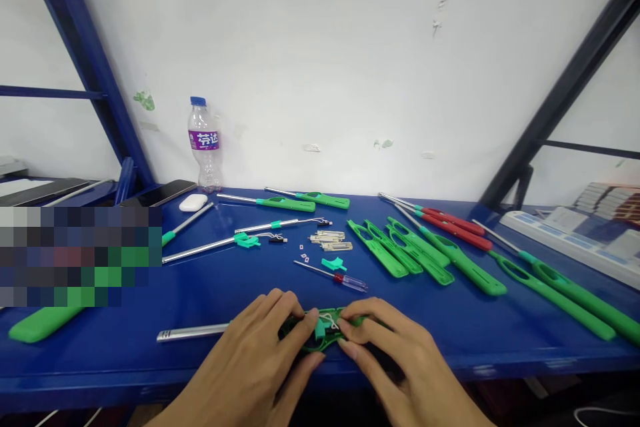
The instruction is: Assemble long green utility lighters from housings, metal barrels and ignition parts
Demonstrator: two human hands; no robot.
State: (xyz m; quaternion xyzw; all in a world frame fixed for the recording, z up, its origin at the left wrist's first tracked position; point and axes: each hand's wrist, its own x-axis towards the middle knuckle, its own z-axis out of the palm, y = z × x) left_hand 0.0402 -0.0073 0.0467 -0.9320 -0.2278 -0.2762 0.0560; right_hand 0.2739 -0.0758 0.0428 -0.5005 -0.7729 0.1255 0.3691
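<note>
A partly assembled long-reach lighter lies at the front of the blue table, its metal tube pointing left. Its green shell is open, with a turquoise trigger and white wires showing inside. My left hand covers the joint of tube and shell, thumb and fingers closed on the shell. My right hand pinches at the shell's right part beside the wires and a small dark part; its exact hold is partly hidden. Just behind them lie a screwdriver with a clear handle and a loose turquoise trigger.
Green shell halves and finished-looking green and red lighters lie to the right. Tubes with wired igniters and pale inner parts lie mid-table. A bottle and white case stand behind; a power strip is at right.
</note>
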